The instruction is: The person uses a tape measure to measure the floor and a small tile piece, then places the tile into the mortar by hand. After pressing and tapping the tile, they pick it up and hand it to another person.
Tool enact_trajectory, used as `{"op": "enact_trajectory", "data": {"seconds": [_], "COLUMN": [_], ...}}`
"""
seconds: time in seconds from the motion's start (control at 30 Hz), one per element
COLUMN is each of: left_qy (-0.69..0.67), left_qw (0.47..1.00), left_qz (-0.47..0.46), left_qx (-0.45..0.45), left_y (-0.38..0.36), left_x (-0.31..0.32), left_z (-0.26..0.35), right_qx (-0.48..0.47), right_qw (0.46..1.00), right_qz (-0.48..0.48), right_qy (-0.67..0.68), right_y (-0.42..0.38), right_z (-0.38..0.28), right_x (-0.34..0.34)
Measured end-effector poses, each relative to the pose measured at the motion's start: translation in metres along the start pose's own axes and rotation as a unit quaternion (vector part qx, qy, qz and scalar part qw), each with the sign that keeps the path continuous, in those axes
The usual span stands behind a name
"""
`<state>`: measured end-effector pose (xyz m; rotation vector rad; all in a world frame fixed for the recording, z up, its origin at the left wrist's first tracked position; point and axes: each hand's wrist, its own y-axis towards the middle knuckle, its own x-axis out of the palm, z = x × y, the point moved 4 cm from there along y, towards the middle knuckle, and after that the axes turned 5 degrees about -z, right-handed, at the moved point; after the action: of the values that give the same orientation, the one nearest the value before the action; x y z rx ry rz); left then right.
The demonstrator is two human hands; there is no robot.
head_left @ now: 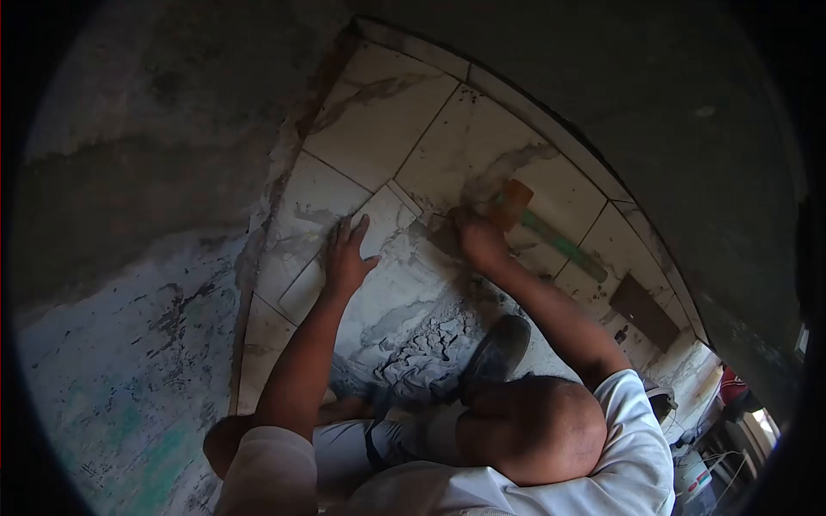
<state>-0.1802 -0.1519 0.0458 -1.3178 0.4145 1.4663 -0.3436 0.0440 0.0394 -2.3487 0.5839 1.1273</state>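
Note:
My left hand (347, 262) rests with fingers spread on a pale tile (379, 211) whose edge stands out from the tiles around it. To the right, my right hand (476, 238) is closed on a flat-bladed tool (437, 234); its dark blade points toward that tile, and its exact kind is hard to make out. Just beyond the right hand lies a mallet with an orange head (514, 204) and a green handle (564, 245). A crumpled heap of grey mortar (430, 348) sits on the floor between my hands and my shoe.
Marbled tiles (379, 95) cover the floor up to a rough wall (146, 198) on the left and a dark wall on the right. My shoe (499, 348) stands by the mortar. A brown flat piece (644, 311) lies at right; a bucket (693, 482) and clutter fill the lower right.

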Motion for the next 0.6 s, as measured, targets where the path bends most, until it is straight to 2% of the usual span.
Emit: {"op": "enact_trajectory", "data": {"seconds": [0.17, 0.6], "left_qy": [-0.015, -0.012], "left_qw": [1.0, 0.999], "left_qz": [-0.013, -0.033], "left_qx": [-0.021, -0.035], "left_y": [0.001, 0.004], "left_x": [-0.001, -0.001], "left_z": [-0.001, -0.002], "right_qx": [-0.047, -0.022], "right_qw": [0.999, 1.0], "right_qz": [0.013, -0.014], "right_qy": [-0.021, -0.01], "right_y": [0.011, 0.015], "right_z": [-0.02, -0.025], "right_x": [0.012, 0.019]}}
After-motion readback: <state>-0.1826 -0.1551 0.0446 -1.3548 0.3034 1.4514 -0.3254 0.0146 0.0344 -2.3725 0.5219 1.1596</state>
